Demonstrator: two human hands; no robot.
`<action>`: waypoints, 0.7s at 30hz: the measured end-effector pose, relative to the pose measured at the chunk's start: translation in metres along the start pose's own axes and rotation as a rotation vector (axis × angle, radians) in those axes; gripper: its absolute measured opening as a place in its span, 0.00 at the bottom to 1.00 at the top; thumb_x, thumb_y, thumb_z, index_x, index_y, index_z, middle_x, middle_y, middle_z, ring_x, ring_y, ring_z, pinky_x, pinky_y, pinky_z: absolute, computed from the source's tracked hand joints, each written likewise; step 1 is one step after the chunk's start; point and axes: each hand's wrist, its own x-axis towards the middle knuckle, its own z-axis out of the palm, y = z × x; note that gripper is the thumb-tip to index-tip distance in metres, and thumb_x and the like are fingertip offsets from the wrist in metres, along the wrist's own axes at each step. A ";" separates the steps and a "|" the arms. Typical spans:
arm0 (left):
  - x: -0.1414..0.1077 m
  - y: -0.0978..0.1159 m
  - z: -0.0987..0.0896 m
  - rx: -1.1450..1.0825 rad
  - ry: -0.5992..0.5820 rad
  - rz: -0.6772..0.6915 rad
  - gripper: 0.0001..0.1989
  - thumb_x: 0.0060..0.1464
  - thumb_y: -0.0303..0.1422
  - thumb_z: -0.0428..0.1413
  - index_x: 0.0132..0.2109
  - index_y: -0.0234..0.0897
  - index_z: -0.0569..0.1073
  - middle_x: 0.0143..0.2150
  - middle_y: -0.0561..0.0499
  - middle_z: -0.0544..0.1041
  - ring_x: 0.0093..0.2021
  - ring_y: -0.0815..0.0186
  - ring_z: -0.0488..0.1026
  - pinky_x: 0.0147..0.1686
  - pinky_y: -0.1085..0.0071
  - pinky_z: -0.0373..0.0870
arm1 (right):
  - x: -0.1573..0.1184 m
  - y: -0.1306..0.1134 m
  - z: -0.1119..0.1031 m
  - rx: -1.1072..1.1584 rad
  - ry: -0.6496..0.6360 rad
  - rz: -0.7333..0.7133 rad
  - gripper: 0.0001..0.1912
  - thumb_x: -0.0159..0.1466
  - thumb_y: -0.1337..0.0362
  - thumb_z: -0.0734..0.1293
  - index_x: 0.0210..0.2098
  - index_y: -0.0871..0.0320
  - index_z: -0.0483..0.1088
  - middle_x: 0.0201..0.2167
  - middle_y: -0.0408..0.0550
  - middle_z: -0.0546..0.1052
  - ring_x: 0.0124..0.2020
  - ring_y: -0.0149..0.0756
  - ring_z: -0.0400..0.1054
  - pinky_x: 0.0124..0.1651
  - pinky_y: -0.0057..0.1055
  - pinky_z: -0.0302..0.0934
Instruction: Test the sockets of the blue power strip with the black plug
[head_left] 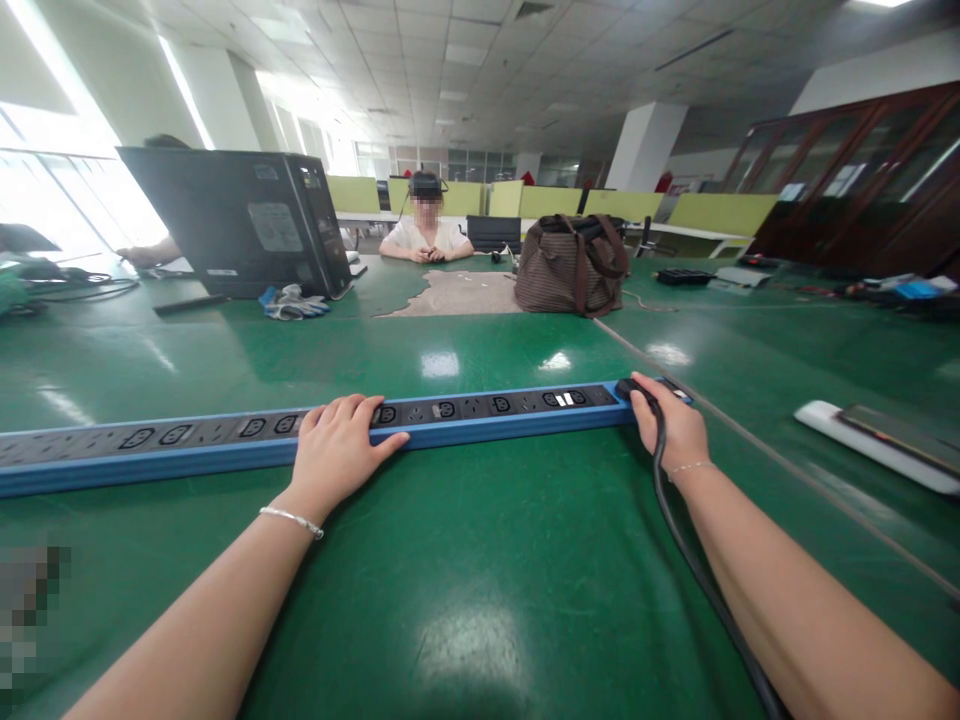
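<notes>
A long blue power strip [465, 433] with black sockets lies across the green table. My left hand [337, 440] grips it near its middle, fingers over the top and thumb against the near side. At the strip's right end, my right hand [673, 425] is closed on a black plug [627, 389]. The plug sits over the strip's top face; whether it is seated in a socket is hidden by my fingers. Its black cable [679, 530] runs down past my right wrist toward the lower edge of the view.
Across the table [480, 345] stand a black computer case [247, 225], work gloves [292, 303] and a brown bag [566, 265]. A person [426, 240] sits on the far side. To my right lies a white, flat device [877, 440]. A seam [750, 430] crosses the tabletop.
</notes>
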 end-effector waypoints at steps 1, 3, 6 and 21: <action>0.000 0.000 0.000 0.000 0.001 0.002 0.29 0.53 0.53 0.45 0.55 0.40 0.65 0.54 0.43 0.70 0.55 0.54 0.64 0.55 0.56 0.53 | 0.000 0.000 0.000 -0.002 0.002 -0.012 0.21 0.61 0.56 0.60 0.50 0.54 0.71 0.41 0.51 0.78 0.39 0.45 0.73 0.40 0.37 0.66; 0.000 0.000 0.000 0.002 0.005 0.006 0.29 0.53 0.53 0.45 0.55 0.39 0.65 0.54 0.43 0.70 0.55 0.54 0.64 0.54 0.56 0.53 | 0.000 0.001 0.000 -0.003 0.013 -0.033 0.21 0.60 0.57 0.59 0.50 0.55 0.71 0.41 0.51 0.78 0.38 0.45 0.73 0.39 0.36 0.66; 0.000 -0.001 0.001 0.003 0.006 0.007 0.30 0.53 0.53 0.45 0.55 0.38 0.65 0.54 0.42 0.70 0.55 0.54 0.64 0.54 0.56 0.53 | 0.004 -0.001 -0.001 -0.025 0.009 -0.028 0.20 0.60 0.57 0.59 0.49 0.54 0.72 0.38 0.51 0.79 0.36 0.43 0.73 0.38 0.35 0.66; 0.001 -0.001 0.002 -0.015 -0.007 -0.002 0.30 0.52 0.53 0.45 0.55 0.39 0.65 0.54 0.42 0.70 0.55 0.54 0.63 0.54 0.55 0.52 | 0.005 0.003 -0.002 -0.157 0.031 -0.085 0.21 0.60 0.57 0.60 0.50 0.53 0.72 0.32 0.52 0.78 0.32 0.43 0.72 0.38 0.36 0.64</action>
